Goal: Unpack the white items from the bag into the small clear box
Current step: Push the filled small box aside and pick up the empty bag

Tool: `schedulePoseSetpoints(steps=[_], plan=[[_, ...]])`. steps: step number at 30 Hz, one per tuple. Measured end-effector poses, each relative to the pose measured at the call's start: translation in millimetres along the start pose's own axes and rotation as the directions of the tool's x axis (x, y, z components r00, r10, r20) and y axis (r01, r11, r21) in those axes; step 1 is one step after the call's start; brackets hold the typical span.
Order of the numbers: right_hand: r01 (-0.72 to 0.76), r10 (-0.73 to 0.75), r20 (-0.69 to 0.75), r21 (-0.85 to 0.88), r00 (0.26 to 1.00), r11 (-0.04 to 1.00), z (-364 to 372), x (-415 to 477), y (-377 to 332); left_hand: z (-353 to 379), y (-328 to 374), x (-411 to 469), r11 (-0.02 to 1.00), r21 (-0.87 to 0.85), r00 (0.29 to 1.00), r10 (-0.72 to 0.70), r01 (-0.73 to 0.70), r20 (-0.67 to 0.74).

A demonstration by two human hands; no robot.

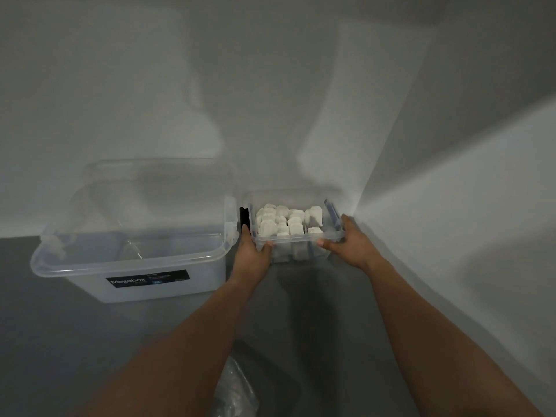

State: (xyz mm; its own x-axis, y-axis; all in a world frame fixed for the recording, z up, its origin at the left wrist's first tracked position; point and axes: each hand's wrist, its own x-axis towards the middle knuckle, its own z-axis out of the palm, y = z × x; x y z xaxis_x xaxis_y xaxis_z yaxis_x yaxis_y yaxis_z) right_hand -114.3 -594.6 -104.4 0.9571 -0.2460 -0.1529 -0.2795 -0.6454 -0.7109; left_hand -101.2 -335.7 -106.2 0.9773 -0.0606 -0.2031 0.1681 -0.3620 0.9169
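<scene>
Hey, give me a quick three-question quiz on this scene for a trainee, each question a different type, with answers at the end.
1. Fill in: the large clear box stands to the ___ of the small clear box.
2. Pick one: the left hand and right hand both hold A) the large clear box, B) the small clear box, C) nothing.
3. True or false: the white items lie in the large clear box.

Key: 1 left; 2 B; 3 false, they lie in the small clear box.
</scene>
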Motion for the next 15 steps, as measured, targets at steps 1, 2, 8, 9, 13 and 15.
schedulePoseSetpoints(steps=[1, 2, 8, 9, 13, 15], plan=[[0.001, -0.001, -0.02, 0.009, 1.0, 1.0, 1.1, -5.9, -0.8, -0.9, 2.5, -9.6, 0.999, -0.031, 1.0, 0.017, -0.018, -0.006], [0.012, -0.01, -0.05, 0.035, 0.999, 0.999, 3.5, -14.0, -1.5, -1.7, 3.5, -21.3, 0.997, -0.074, 0.999, 0.031, -0.031, 0.006], [0.077, 0.016, -0.234, 0.382, 0.972, 0.921, 66.5, -125.2, -1.1, -45.3, 5.9, -113.3, 0.995, -0.035, 0.929, 0.103, -0.097, 0.357], [0.097, 0.003, -0.246, 0.394, 0.969, 0.914, 81.2, -151.8, -2.6, -63.2, 4.8, -124.8, 0.982, 0.013, 0.91, 0.172, -0.191, 0.377], [0.102, -0.045, -0.133, 0.462, 0.99, 0.881, 131.3, -258.0, -19.7, -145.9, -17.8, -155.7, 0.854, 0.2, 0.859, 0.413, -0.481, 0.302], [0.137, -0.124, -0.06, 0.449, 0.991, 0.883, 151.3, -297.6, -21.5, -187.5, -35.6, -165.5, 0.863, 0.183, 0.875, 0.431, -0.471, 0.219]])
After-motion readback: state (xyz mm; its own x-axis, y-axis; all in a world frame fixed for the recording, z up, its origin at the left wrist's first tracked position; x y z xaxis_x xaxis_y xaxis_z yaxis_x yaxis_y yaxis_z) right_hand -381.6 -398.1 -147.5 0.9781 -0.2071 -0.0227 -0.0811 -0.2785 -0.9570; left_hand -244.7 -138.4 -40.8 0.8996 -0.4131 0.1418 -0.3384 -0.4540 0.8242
